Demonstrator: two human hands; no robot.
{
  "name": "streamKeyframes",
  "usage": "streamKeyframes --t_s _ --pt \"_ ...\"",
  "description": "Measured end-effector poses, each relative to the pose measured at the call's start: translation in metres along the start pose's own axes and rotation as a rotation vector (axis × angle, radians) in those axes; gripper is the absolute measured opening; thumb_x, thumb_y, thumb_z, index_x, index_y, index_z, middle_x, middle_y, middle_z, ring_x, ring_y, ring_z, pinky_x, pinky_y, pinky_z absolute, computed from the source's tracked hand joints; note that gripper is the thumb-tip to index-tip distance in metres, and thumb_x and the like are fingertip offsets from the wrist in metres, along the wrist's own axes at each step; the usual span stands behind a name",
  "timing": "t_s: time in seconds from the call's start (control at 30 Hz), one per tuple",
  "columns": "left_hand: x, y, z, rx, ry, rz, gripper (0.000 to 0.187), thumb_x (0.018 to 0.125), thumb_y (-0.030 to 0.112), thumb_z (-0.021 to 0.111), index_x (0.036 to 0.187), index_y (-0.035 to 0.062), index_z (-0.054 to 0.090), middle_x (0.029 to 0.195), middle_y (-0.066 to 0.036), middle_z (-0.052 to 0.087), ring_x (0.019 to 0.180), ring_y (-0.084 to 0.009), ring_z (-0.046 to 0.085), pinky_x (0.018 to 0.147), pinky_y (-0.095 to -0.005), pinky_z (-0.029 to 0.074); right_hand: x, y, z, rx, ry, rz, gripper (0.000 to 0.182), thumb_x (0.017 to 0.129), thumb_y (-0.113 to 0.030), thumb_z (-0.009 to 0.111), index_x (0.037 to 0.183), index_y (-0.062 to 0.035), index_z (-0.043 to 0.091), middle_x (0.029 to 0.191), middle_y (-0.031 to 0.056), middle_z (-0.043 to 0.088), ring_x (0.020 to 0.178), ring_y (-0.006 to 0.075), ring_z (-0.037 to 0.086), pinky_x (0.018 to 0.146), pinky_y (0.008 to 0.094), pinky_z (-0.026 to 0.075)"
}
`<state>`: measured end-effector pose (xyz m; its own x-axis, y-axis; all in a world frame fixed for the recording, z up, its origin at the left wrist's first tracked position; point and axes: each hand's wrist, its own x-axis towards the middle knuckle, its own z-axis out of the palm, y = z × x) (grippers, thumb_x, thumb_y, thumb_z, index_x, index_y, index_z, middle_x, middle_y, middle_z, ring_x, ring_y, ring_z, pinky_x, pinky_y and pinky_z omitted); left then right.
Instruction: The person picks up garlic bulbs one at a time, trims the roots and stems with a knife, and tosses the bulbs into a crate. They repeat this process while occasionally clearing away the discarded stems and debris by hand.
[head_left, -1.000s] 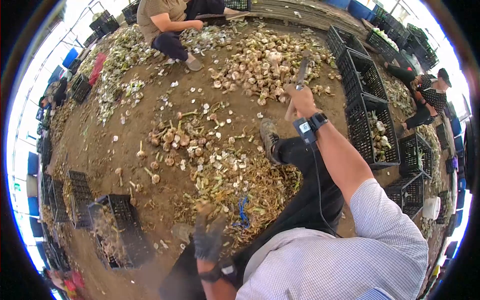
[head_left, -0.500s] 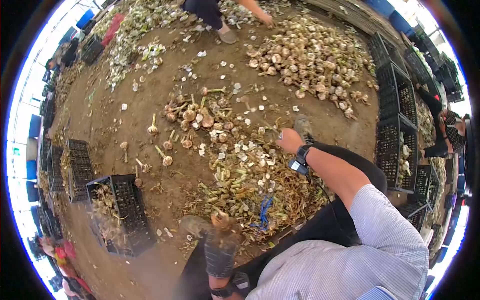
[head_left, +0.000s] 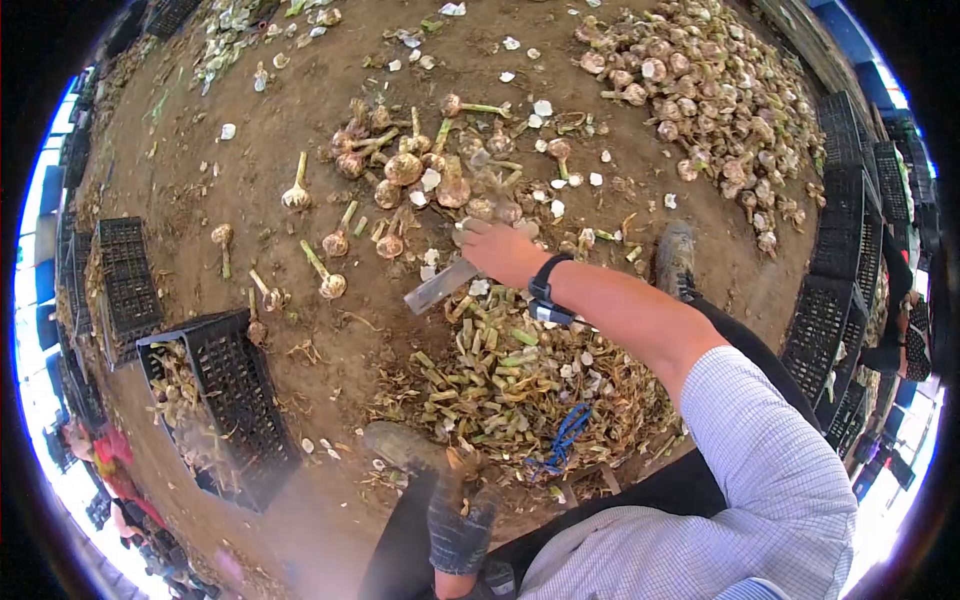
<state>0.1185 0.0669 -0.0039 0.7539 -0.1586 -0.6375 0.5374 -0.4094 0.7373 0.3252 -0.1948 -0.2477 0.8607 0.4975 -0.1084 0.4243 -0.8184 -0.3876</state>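
My right hand (head_left: 497,252), bare with a dark band at the wrist, holds a knife with a short flat blade (head_left: 440,287) pointing down-left. Its fingers reach the near edge of a small cluster of garlic bulbs (head_left: 403,169) with stalks; some contact is blurred. My left hand (head_left: 464,515), in a dark dirty glove, is low in front of my body by my shoe (head_left: 400,445). Its fingers look curled around something brownish that I cannot make out. Between my legs lies a heap of cut garlic stalks (head_left: 490,385) and dry skins, with a blue cord (head_left: 568,438) on it.
A large heap of garlic (head_left: 730,110) lies at the upper right. Black plastic crates (head_left: 245,395) stand at the left, one tipped with stalks or garlic in it, and more crates (head_left: 835,230) line the right. Loose bulbs (head_left: 331,286) are scattered over the dirt floor.
My right hand has moved left from beside my far shoe to the garlic cluster, and the knife blade now shows. The view has shifted; the other person at the top is out of view.
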Motion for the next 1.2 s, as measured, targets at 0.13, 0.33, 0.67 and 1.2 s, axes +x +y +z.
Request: streamKeyframes --t_s 0.13,0.33,0.67,1.2 --pt "0.003 -0.003 0.0 -0.026 0.017 0.023 0.04 0.087 -0.001 0.065 0.126 -0.001 0.057 0.116 -0.011 0.065 0.106 -0.0187 0.062 0.092 -0.0332 0.05 0.006 -0.019 0.003 -0.388 -0.084 -0.009 0.029 0.077 -0.013 0.071 0.105 -0.0076 0.068 0.134 0.0054 0.052 0.132 0.028 0.039 0.087 0.0473 0.049" --pt "-0.006 0.002 0.004 -0.05 0.049 0.01 0.042 0.086 -0.002 0.067 0.127 -0.0011 0.057 0.117 -0.011 0.065 0.106 -0.0188 0.062 0.092 -0.0326 0.051 -0.037 -0.035 0.02 -0.26 -0.117 0.126 0.025 0.074 -0.015 0.073 0.097 -0.0092 0.068 0.11 0.0058 0.053 0.109 0.0269 0.048 0.078 0.0441 0.049" --pt "-0.028 -0.007 0.005 0.076 -0.002 0.026 0.042 0.084 0.009 0.071 0.123 -0.0007 0.059 0.108 -0.012 0.067 0.095 -0.02 0.064 0.081 -0.0326 0.053 -0.126 -0.048 -0.016 0.132 0.212 0.281 0.025 0.075 -0.01 0.07 0.098 -0.0057 0.063 0.104 0.0122 0.059 0.106 0.0297 0.055 0.089 0.044 0.045" --pt "-0.03 -0.045 0.015 0.193 0.192 0.335 0.054 0.083 0.02 0.075 0.13 0.0031 0.055 0.123 -0.018 0.062 0.11 -0.0287 0.061 0.095 -0.038 0.048 -0.173 -0.161 -0.115 1.638 0.272 0.667 0.029 0.088 -0.013 0.07 0.112 -0.0016 0.06 0.1 0.0066 0.064 0.091 0.0169 0.062 0.077 0.0362 0.052"
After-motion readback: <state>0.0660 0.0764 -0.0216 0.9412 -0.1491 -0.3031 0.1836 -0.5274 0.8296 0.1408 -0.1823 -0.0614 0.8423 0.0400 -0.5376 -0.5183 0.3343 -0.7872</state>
